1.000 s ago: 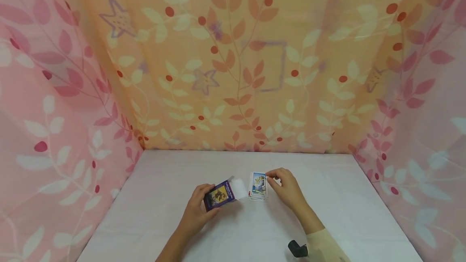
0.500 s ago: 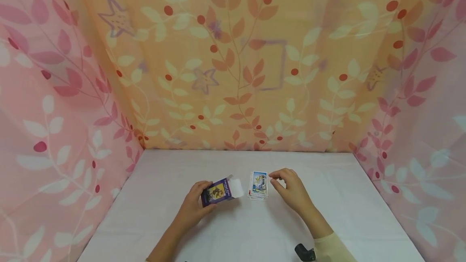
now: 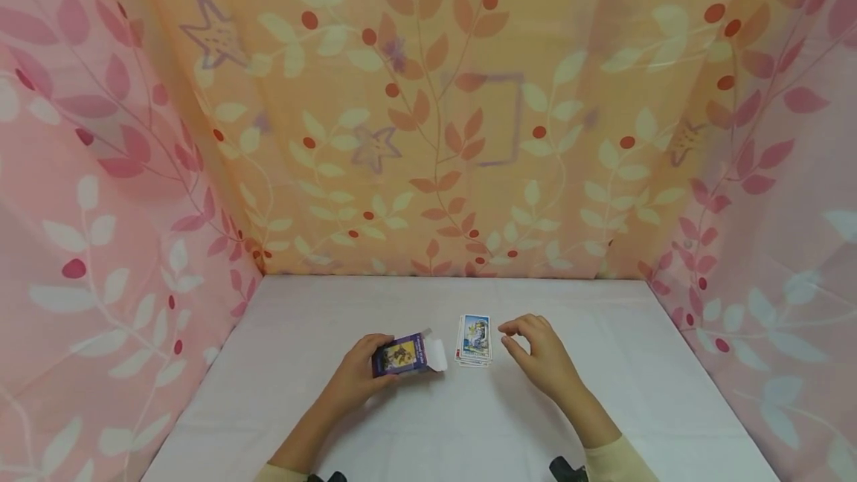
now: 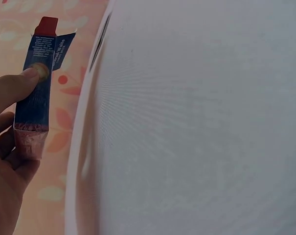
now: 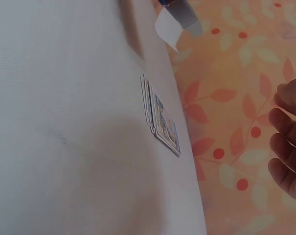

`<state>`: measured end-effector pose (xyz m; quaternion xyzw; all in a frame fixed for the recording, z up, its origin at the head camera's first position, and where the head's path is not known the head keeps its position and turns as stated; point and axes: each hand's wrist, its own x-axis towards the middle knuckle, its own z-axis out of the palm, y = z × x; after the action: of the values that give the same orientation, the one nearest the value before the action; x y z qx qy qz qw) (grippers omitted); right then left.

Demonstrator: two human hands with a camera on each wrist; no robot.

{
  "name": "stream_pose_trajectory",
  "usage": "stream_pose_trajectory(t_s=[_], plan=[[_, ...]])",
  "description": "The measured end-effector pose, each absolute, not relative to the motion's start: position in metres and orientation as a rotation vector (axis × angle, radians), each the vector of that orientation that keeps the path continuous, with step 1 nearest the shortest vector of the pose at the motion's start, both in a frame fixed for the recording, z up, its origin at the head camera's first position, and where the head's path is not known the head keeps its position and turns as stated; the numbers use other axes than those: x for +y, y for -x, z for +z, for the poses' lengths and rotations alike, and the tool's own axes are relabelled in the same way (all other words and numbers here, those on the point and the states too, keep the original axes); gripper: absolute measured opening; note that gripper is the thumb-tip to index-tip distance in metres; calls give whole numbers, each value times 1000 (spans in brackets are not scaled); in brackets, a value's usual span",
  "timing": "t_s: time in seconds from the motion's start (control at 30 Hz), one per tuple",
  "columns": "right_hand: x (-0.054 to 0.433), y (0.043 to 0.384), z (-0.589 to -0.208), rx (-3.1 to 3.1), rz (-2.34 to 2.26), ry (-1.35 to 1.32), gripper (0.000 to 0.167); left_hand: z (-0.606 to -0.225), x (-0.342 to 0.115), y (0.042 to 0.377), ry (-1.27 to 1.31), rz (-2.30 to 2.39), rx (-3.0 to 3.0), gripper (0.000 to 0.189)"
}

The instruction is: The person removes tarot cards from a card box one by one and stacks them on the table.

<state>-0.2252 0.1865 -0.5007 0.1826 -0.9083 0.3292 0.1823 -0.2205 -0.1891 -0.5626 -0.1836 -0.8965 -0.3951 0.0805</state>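
Note:
My left hand (image 3: 355, 372) grips a purple card box (image 3: 400, 355) with a yellow picture on its front. The box's white end flap (image 3: 437, 355) stands open toward the right. In the left wrist view the thumb presses the dark blue narrow side of the box (image 4: 36, 93), and the other fingers lie behind it. A small stack of picture cards (image 3: 476, 338) rests face up on the table, its edges slightly uneven. Just right of the stack, my right hand (image 3: 541, 355) hovers with loosely bent fingers and nothing between them. The right wrist view shows those fingers (image 5: 287, 144) apart from the cards (image 5: 162, 122).
A white cloth covers the table (image 3: 428, 437). Behind it hangs an orange leaf-patterned curtain (image 3: 428, 169), with pink curtains on both sides. Black wrist camera parts (image 3: 567, 469) show at the bottom edge.
My right hand has drawn back a little to the right from the card stack, whose edge it was at before. My left hand keeps its hold on the box, which has tilted more level.

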Motion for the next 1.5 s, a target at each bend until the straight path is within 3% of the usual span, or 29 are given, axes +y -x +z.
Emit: stream_pose_trajectory(t_s=[1.5], plan=[[240, 204, -519, -2488, 718, -546, 20, -580, -190, 248, 626, -1323, -2910, 81]])
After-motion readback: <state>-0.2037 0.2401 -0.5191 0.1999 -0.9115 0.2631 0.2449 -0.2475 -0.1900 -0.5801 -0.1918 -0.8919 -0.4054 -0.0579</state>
